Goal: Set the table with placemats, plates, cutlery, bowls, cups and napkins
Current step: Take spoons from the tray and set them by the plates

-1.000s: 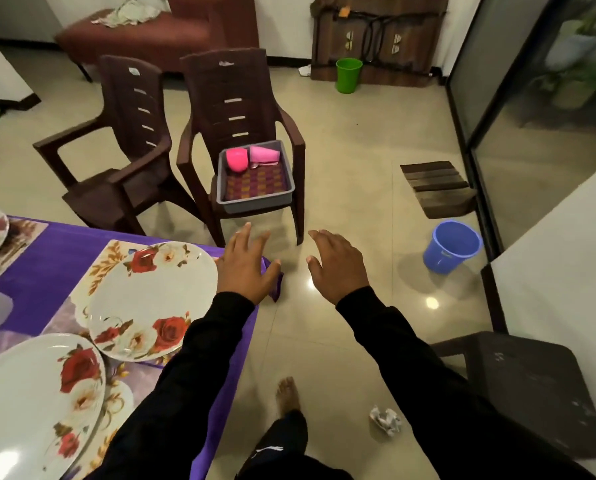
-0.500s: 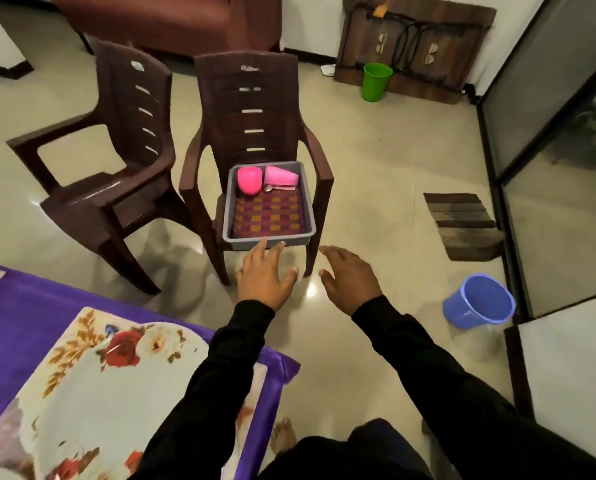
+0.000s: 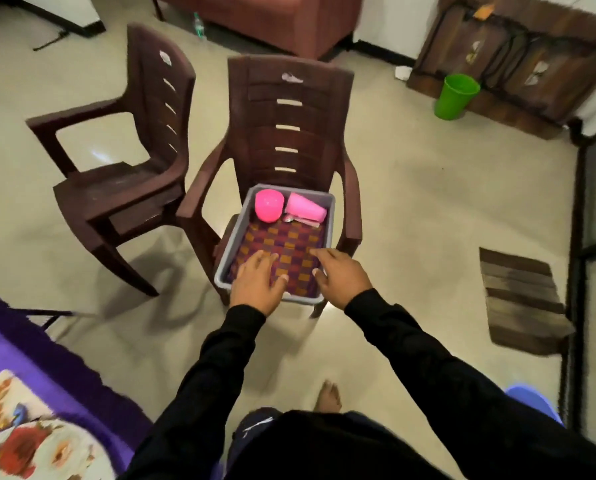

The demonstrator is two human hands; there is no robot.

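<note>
A grey tray (image 3: 328,216) sat on the seat of the nearer brown chair (image 3: 289,133), holding a checked cloth (image 3: 286,244), with a pink bowl (image 3: 268,205) and a pink cup (image 3: 305,209) lying on its side at the far end. The left hand (image 3: 256,285) and right hand (image 3: 341,277), fingers spread and holding nothing, were over the tray's near edge. A floral placemat (image 3: 9,403) lay on the purple tablecloth (image 3: 47,362), near left.

No text, label, brand, number or sign can be read anywhere; the pale stickers on the two chair backs are blurred.
</note>
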